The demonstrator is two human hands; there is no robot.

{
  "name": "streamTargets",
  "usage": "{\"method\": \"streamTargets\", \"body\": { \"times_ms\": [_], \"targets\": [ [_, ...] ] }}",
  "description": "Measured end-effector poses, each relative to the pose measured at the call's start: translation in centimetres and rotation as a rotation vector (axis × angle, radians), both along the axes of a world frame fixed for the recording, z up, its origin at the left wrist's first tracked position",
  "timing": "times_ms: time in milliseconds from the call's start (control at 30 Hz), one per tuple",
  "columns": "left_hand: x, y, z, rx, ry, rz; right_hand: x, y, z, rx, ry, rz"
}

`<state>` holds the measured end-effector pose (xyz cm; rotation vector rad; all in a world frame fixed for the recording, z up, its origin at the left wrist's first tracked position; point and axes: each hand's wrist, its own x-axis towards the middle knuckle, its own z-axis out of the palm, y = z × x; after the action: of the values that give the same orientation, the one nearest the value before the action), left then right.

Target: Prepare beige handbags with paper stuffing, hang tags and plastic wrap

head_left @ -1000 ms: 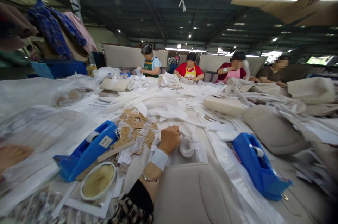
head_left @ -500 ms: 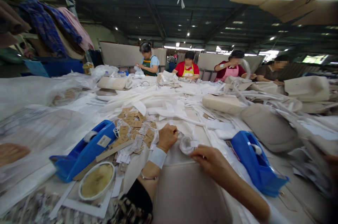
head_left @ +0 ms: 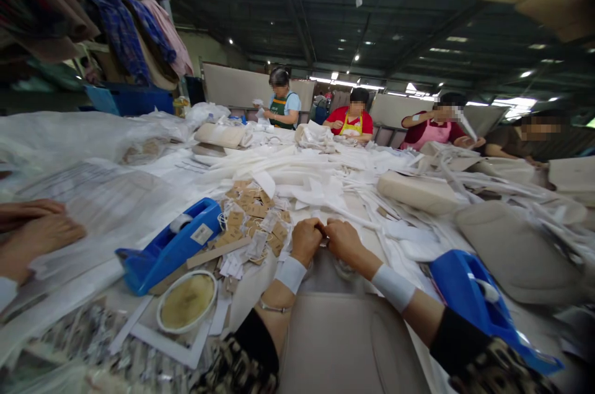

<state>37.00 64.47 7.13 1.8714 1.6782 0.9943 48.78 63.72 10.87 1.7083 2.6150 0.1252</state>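
Note:
My left hand [head_left: 307, 241] and my right hand [head_left: 344, 245] meet over the far end of a beige padded piece [head_left: 344, 338]. The fingers of both are closed, knuckles nearly touching. What they pinch is too small and hidden to name. A clear round item [head_left: 344, 269], blurred, lies just under my right hand. Left of my hands is a pile of brown tags [head_left: 253, 211] with white strings. A blue tape dispenser [head_left: 171, 248] stands beyond the tags, and another blue tape dispenser [head_left: 483, 301] is to the right of my right forearm.
A round tub [head_left: 186, 302] with yellowish contents sits at the lower left. Another person's hands [head_left: 44, 236] rest on plastic sheeting at the left edge. White wrapping [head_left: 279, 165] and beige pieces [head_left: 413, 191] cover the table. Several people sit across it.
My right hand has moved up and left to meet my left hand, off the clear round item. The view has shifted left. The other person's hands at the left show more fully.

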Motion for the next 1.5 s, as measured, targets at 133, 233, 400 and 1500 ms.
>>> {"method": "streamTargets", "body": {
  "times_ms": [133, 233, 400, 1500],
  "targets": [
    [-0.1, 0.0, 0.0, -0.009, -0.032, 0.026, -0.6, -0.6, -0.8, 0.037, -0.044, 0.019],
    [-0.1, 0.0, -0.1, -0.01, -0.063, 0.036, -0.6, -1.3, -1.1, 0.083, -0.059, -0.012],
    [-0.1, 0.1, -0.4, 0.001, -0.12, 0.044, -0.2, -1.4, -1.2, 0.108, -0.069, -0.008],
    [-0.4, 1.1, -1.7, 0.039, -0.362, -0.089, 1.6, -2.6, -1.5, 0.432, 0.089, 0.025]
  ]
}}
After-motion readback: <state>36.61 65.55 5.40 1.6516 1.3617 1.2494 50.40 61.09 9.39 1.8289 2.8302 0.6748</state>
